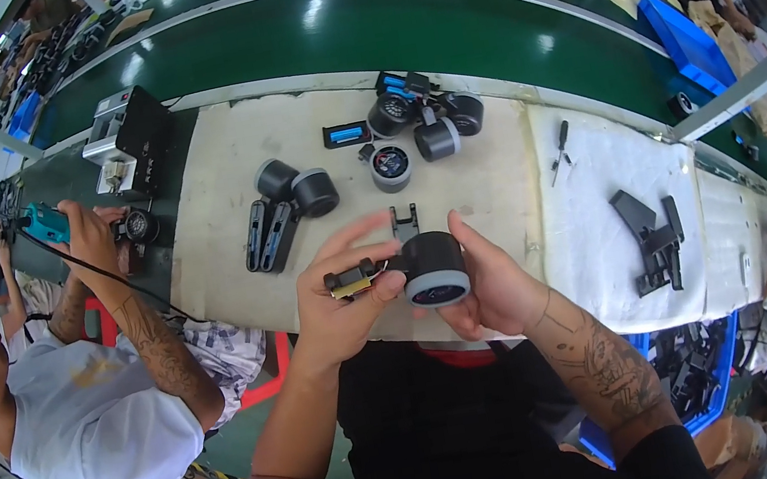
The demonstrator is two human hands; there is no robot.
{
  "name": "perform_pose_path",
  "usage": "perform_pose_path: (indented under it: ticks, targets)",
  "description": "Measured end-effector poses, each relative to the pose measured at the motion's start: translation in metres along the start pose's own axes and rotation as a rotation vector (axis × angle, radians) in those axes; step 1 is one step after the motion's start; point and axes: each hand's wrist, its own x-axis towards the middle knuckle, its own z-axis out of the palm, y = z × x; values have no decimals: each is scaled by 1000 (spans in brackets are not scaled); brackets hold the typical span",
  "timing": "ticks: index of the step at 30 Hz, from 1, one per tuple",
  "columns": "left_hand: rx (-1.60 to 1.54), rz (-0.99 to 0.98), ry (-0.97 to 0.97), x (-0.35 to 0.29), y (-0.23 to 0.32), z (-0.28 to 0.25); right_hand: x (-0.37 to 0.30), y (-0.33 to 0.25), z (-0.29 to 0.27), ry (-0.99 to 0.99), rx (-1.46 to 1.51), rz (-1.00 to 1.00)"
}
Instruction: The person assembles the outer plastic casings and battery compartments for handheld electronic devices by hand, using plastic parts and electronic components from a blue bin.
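Observation:
Both of my hands are over the near edge of the bench. My right hand (501,289) is closed around the side of a short black cylinder gauge (433,256), whose grey-rimmed face tilts toward me. In my left hand (335,313), a small black module with a yellow part (350,284) is pinched between thumb and fingers, close beside the gauge; whether the two are joined I cannot tell. Just beyond the gauge lies a dark forked bracket (404,220). Further off are a pair of black gauges (312,190), two long black housings (269,235) and a display module with a blue screen (347,134).
More gauges (436,137) cluster at the back. Rightward lie a screwdriver (561,152) and black plastic parts (656,240); a blue bin (726,375) of parts stands below. A green conveyor (271,50) runs behind. At left, a co-worker holds a teal power screwdriver (46,224) near a machine (129,140).

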Motion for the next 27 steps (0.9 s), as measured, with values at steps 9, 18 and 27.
perform_pose_path:
  ticks: [9, 18, 27]
  targets:
    - [-777, -487, 361, -16, -20, -3, 9, -8, 26, 419, -1847, -1441]
    - [-255, -180, 90, -79, -18, -25, 15, 46, 7, 106, -61, -243]
    - [-625, -550, 352, -60, -3, -27, 44, 64, 28, 180, -187, -224]
